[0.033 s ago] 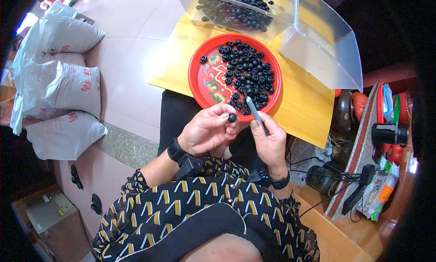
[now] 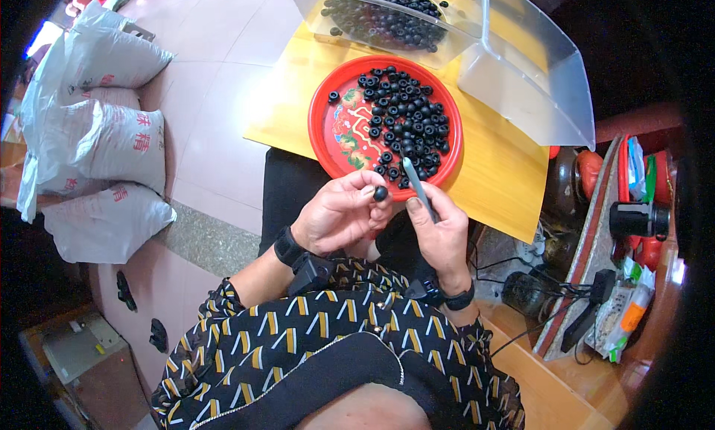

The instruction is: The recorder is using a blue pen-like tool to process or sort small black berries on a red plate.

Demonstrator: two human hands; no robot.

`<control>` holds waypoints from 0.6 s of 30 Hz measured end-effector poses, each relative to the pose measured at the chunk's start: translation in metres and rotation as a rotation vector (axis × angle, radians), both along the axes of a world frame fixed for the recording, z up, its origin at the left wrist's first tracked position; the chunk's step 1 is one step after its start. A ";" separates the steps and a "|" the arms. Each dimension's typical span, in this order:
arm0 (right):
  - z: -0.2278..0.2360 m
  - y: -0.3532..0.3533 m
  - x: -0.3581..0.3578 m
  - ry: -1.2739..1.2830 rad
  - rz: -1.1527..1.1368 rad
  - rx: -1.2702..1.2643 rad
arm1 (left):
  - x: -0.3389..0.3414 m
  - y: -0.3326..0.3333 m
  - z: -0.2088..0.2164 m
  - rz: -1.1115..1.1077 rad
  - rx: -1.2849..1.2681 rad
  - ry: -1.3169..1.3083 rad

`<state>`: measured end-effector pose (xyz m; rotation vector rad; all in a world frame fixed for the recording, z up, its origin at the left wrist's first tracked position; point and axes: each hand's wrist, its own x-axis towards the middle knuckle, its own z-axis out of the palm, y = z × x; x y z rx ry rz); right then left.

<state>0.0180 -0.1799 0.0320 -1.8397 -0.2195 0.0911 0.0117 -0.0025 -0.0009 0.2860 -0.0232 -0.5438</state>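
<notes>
Between thumb and fingertips, my left hand [image 2: 344,212] pinches a small round black piece [image 2: 380,194] just off the near rim of a red tray [image 2: 323,143]. My right hand [image 2: 442,236] is closed around a slim grey-blue pen-shaped tool [image 2: 419,188], its upper end pointing over the tray. Many small black round pieces [image 2: 413,117] lie heaped on the tray's right side, several with a hole or hollow showing. One stray piece [image 2: 334,97] lies near the tray's left edge. The held piece and the tool are apart.
The tray rests on a yellow board [image 2: 497,184]. Beyond it stands a clear plastic bin [image 2: 454,54] holding more black pieces, with another clear bin [image 2: 532,76] at the right. White sacks [image 2: 119,143] are piled at left. Cables [image 2: 514,264] and a cluttered shelf [image 2: 585,251] are at right.
</notes>
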 end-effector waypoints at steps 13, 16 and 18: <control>-0.003 0.013 0.004 0.329 0.157 0.443 | -0.002 -0.004 0.004 -0.011 0.089 0.017; -0.006 0.010 0.006 0.309 0.159 0.416 | -0.001 -0.004 0.003 -0.029 0.097 0.027; -0.007 0.009 0.008 0.375 0.166 0.443 | 0.000 -0.004 0.003 -0.022 0.122 0.036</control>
